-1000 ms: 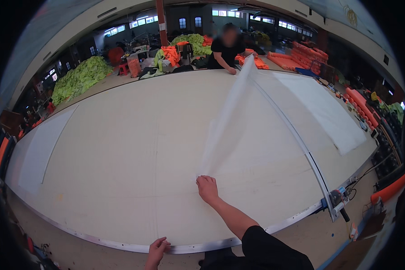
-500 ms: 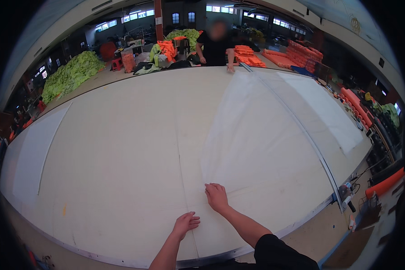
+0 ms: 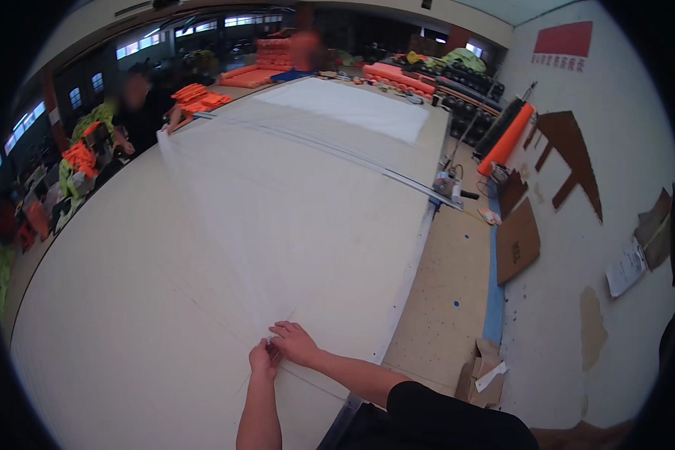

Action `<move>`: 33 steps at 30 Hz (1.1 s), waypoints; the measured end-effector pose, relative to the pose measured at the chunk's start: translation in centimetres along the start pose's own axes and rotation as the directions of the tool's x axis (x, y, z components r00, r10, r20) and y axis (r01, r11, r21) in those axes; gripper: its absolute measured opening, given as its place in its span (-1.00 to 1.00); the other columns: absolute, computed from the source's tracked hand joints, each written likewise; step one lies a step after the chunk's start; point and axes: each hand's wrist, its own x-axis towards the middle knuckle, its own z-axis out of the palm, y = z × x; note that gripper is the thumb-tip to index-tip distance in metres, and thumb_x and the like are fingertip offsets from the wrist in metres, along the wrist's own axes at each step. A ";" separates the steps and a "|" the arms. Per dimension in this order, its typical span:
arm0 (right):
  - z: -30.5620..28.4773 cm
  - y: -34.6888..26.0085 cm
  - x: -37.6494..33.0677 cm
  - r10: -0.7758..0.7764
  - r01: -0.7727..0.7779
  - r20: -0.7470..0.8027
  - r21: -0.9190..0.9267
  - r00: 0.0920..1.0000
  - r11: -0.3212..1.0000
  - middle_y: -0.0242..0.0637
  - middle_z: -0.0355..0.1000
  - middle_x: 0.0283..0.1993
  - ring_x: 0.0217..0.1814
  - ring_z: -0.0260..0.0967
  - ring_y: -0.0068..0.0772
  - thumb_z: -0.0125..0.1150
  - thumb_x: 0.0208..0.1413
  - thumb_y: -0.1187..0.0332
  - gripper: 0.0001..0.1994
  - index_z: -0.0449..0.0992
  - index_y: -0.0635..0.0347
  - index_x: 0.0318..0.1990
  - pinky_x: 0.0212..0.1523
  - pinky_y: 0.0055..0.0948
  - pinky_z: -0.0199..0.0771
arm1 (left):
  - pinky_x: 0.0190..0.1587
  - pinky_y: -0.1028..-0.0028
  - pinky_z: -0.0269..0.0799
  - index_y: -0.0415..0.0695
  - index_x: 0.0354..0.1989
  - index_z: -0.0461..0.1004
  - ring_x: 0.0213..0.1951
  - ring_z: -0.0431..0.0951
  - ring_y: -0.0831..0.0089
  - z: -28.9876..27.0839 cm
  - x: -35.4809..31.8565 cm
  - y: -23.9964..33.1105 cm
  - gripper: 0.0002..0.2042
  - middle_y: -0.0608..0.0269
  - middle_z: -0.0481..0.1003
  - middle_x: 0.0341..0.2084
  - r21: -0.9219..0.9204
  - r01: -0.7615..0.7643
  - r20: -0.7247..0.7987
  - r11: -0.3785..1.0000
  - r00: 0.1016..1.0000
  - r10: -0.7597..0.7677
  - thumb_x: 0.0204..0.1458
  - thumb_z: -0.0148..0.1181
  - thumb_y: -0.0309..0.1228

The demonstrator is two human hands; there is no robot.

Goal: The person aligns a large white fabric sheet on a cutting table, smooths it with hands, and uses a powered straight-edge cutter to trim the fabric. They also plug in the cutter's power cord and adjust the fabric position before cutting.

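Sheet [image 3: 229, 225] spans table [image 3: 112, 300] from far edge, where co-worker's hand [image 3: 174, 121] holds it, to just inside near edge. Left hand [image 3: 262, 360] seems to pinch its end; right hand [image 3: 296, 345] alongside, grip unclear. Best tension evenly, avoid bunching.

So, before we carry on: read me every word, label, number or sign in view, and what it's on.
Brown cardboard panel by the wall: dark lettering; I won't copy it out.
Wall, under the red rectangle: a row of red characters, small and blurred; not copied either.
White paper on the wall: print too small to read.
Thin white sheet at the hands: no writing visible.
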 end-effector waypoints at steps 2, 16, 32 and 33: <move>-0.5 -0.5 -3.3 0.094 -0.093 -0.015 0.046 0.995 0.995 -0.19 0.44 0.33 0.46 0.26 -0.08 0.31 0.09 0.38 -0.64 0.57 0.11 0.09 0.35 -0.09 0.33 | -0.08 0.21 0.63 -0.23 0.09 0.34 -0.13 0.64 0.21 0.3 -0.1 -1.1 -0.70 0.06 0.58 -0.12 0.018 -0.002 -0.077 1.000 0.997 0.003 0.47 -0.09 -0.23; -8.2 4.5 -28.1 0.242 -0.250 0.171 0.031 0.955 0.968 -0.20 0.39 0.37 0.43 0.28 -0.12 0.25 0.16 0.35 -0.62 0.53 0.16 0.15 0.35 -0.11 0.33 | -0.04 0.32 0.62 -0.28 0.27 0.26 -0.07 0.61 0.23 -19.9 -5.5 0.6 -0.51 0.02 0.56 0.01 0.037 -0.369 -0.462 0.929 0.818 0.344 0.43 0.00 -0.08; -8.1 1.3 -23.8 0.187 -0.206 0.114 0.191 0.976 0.960 -0.16 0.54 0.18 0.22 0.44 -0.02 0.28 0.15 0.32 -0.66 0.58 0.16 0.09 0.22 -0.09 0.46 | -0.25 0.41 0.57 -0.11 -0.09 0.39 -0.23 0.60 0.39 -29.8 -19.7 -2.3 -0.69 0.22 0.58 -0.23 -0.022 -0.591 -0.737 0.807 0.555 0.386 0.33 0.23 -0.11; -7.7 -0.5 -23.7 0.192 -0.207 0.087 0.207 0.977 0.956 -0.12 0.56 0.13 0.20 0.46 0.01 0.31 0.13 0.33 -0.66 0.60 0.16 0.07 0.22 -0.07 0.48 | -0.27 0.38 0.58 -0.02 -0.12 0.38 -0.30 0.59 0.41 -28.6 -20.5 -1.6 -0.76 0.29 0.57 -0.31 -0.006 -0.582 -0.743 0.813 0.547 0.386 0.34 0.22 -0.15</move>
